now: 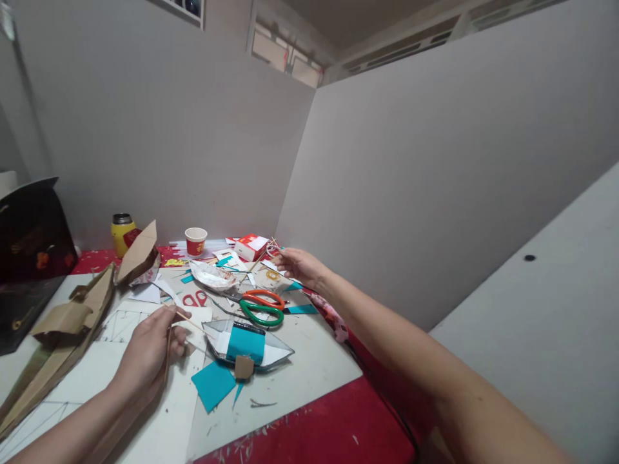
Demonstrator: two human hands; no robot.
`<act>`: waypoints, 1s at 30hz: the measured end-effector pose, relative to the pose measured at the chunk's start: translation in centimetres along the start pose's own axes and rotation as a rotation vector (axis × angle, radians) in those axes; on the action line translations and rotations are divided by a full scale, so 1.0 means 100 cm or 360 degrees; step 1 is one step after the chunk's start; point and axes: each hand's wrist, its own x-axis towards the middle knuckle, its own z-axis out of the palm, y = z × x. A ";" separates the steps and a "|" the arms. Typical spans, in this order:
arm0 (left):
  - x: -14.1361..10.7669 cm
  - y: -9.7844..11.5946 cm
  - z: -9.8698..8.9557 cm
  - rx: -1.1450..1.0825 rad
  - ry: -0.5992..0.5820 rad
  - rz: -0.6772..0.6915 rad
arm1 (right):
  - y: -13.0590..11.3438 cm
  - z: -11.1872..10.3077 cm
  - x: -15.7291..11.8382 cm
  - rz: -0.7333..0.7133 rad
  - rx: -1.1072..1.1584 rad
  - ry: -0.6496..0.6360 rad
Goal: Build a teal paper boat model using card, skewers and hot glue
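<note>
My left hand [152, 341] pinches a thin wooden stick [193, 324], whose far end points at the bow of a small paper boat [278, 354]. The boat has a teal paper cover [246, 343] and a brown cardboard flap [244, 367]. My right hand [297, 264] is stretched to the back of the table, its fingers drawn together beside a whitish looped item [272, 249]. Whether they grip that item is unclear. Large scissors [264, 316] with orange and green handles lie behind the boat. A teal paper square [213, 385] lies in front of it.
A cardboard boat [62, 335] and drawn sheets [123, 325] lie at left. Behind are a yellow bottle [123, 233], a paper cup [196, 241], a red-and-white box [251, 246], red-handled scissors [195, 298] and a white boat-shaped piece [213, 275]. Grey partitions [193, 129] enclose the table.
</note>
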 end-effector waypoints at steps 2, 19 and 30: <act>-0.001 0.005 0.000 0.0030 -0.0103 0.0008 | -0.002 0.014 -0.013 -0.0009 0.0138 -0.0165; -0.044 0.035 0.015 0.0122 -0.0792 0.0129 | -0.026 0.100 -0.102 -0.0286 0.0792 -0.1104; -0.061 0.047 0.017 0.0228 -0.0767 0.0231 | -0.024 0.115 -0.112 -0.0304 0.0837 -0.1185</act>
